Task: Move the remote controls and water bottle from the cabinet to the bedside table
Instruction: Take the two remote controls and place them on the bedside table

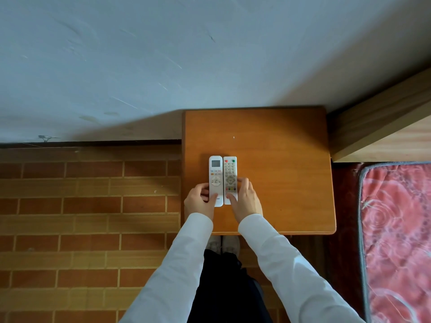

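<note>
Left hand curls around the near end of the remote with the small screen, thumb on its face and fingers tucked along its outer edge. Right hand does the same to the remote with many buttons, thumb pressing near its coloured keys, fingers wrapped at its far side. Between the two hands the remotes lie flat, side by side and touching, on the orange wooden bench. Beyond the right hand is a red patterned mattress; beyond the left, brick-pattern flooring. White sleeves cover both arms.
</note>
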`<control>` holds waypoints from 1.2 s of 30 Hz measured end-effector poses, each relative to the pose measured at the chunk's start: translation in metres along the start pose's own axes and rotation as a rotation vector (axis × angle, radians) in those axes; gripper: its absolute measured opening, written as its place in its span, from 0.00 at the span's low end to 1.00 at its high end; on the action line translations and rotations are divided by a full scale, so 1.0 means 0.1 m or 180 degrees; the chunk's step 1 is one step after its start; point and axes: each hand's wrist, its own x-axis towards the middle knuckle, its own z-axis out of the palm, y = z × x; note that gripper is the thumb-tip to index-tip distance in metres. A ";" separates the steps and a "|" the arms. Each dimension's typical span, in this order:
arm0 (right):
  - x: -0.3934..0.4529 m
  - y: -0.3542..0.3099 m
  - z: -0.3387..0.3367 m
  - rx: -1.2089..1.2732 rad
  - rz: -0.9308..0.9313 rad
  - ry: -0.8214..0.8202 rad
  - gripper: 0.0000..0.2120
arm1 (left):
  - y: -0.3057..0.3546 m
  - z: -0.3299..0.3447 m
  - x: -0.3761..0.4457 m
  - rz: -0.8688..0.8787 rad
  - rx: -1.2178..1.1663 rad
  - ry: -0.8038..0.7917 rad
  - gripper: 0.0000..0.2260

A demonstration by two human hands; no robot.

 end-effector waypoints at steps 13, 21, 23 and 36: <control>-0.45 -0.19 -0.57 -0.0826 -0.0090 -0.0014 0.20 | 0.16 -0.50 -0.45 0.0576 0.0988 -0.0104 0.19; -1.14 -0.71 -1.43 -0.0825 -0.0300 0.0179 0.22 | 0.69 -1.38 -1.09 0.1178 0.1267 0.0218 0.17; -1.35 -0.83 -1.62 -0.0791 -0.0380 0.0241 0.23 | 0.80 -1.59 -1.28 0.1343 0.1300 0.0270 0.16; -2.74 -1.24 -2.44 -0.0651 -0.0849 0.0672 0.23 | 0.94 -2.71 -2.58 0.2148 0.1248 0.0571 0.14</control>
